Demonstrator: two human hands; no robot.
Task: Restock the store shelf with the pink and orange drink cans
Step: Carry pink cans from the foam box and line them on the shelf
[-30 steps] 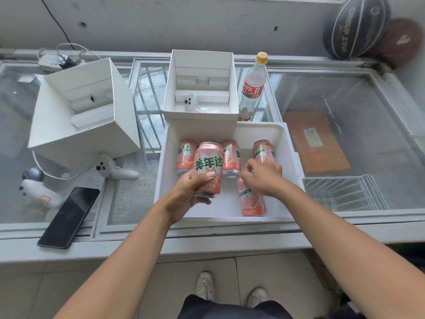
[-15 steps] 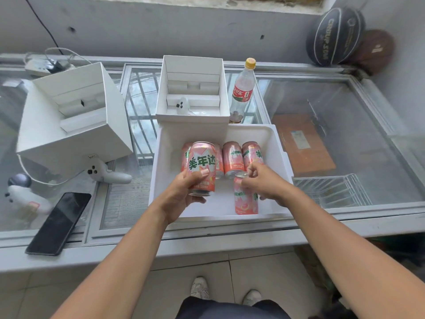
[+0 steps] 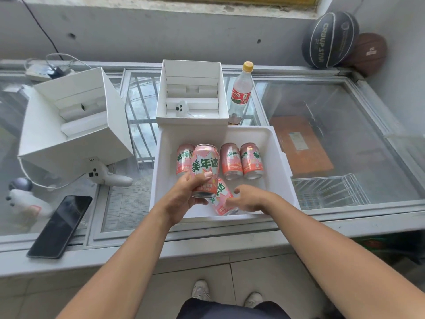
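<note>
While the left hand (image 3: 184, 199) grips one pink and orange can (image 3: 205, 166) upright, thumb across its front and fingers curled round the lower body, the can sits over the near-left part of the white bin (image 3: 279, 153); cannot tell if its base touches the bin floor. Right hand (image 3: 249, 199) is spread, fingers loosely curved, holding nothing, just beside a tipped can (image 3: 222, 199) lying in the bin's near part; contact unclear. Three more cans stand at the back of the bin: one on the left (image 3: 184, 157), partly behind the held can, and two touching on the right (image 3: 231, 161) (image 3: 251, 161). Bin rests on the glass freezer lid (image 3: 333, 125). An open white box (image 3: 192, 118) sits just behind the bin, with a clear soda bottle (image 3: 240, 93) to its right. A tilted white box (image 3: 73, 143), a white controller (image 3: 105, 176) and a black phone (image 3: 61, 226) lie to the left. Two basketballs (image 3: 330, 40) (image 3: 368, 54) sit in the far right corner.
</note>
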